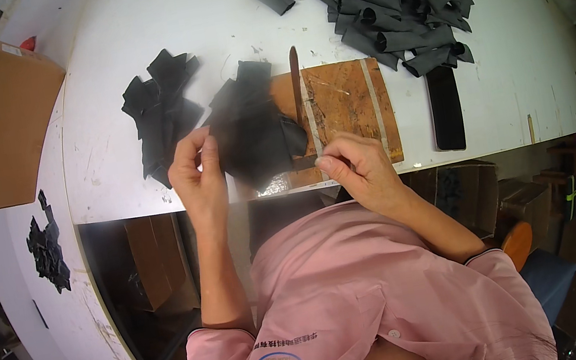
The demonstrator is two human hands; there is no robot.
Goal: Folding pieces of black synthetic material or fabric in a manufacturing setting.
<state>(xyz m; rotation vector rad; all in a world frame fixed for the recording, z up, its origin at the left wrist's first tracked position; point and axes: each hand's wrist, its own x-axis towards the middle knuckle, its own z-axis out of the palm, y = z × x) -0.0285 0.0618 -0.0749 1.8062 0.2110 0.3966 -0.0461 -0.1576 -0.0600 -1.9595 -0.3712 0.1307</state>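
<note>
Black fabric pieces (250,129), blurred by motion, lie over the left part of a worn brown board (348,106) with pale strips across it. At their left edge is my left hand (199,167), its thumb and forefinger closed on the fabric. My right hand (363,168) is closed in a pinch at the board's near edge. A narrow dark edge reaches its fingertips from the fabric side; what it grips is not plain. A slim brown stick (297,84) with a rounded tip stands out along the board, beyond my right hand.
A loose heap of black fabric pieces (163,105) lies left of my left hand. Many dark grey fabric tubes (403,0) are piled at the far right. Below them lies a black phone-like slab (446,110). A cardboard box (4,123) stands on the left; more black scraps (48,252) are below it.
</note>
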